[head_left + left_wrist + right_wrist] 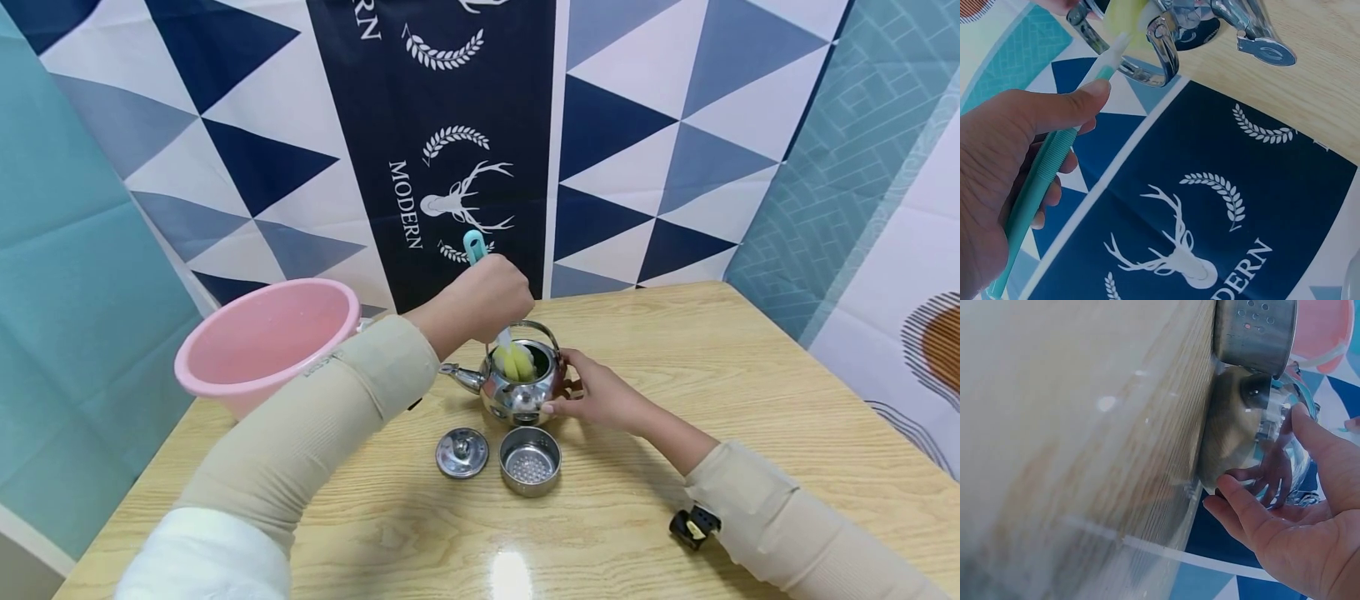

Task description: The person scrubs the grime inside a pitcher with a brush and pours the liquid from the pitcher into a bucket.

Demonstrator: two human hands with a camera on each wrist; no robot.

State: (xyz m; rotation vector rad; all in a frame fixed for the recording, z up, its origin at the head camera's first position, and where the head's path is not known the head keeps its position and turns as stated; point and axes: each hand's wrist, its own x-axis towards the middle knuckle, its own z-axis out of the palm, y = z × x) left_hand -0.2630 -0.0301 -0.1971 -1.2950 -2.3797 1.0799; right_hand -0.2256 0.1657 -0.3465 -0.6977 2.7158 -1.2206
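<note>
While left hand [497, 287] grips teal-handled yellow brush [516, 363], right hand [594, 390] clasping round, mirror-shiny teapot [512, 402]

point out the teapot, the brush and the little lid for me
teapot [516, 405]: head view, on the front of its shiny belly
brush [1051, 156]: left wrist view, on the ribbed part of its green handle
lid [461, 448]: head view, on the knob at its middle

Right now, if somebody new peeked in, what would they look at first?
Probably the shiny teapot near the middle of the table, with the left hand holding a yellow-headed brush in it and the right hand gripping its side. Next, perhaps the pink basin on the left, or the white deer on the dark panel behind.
</note>
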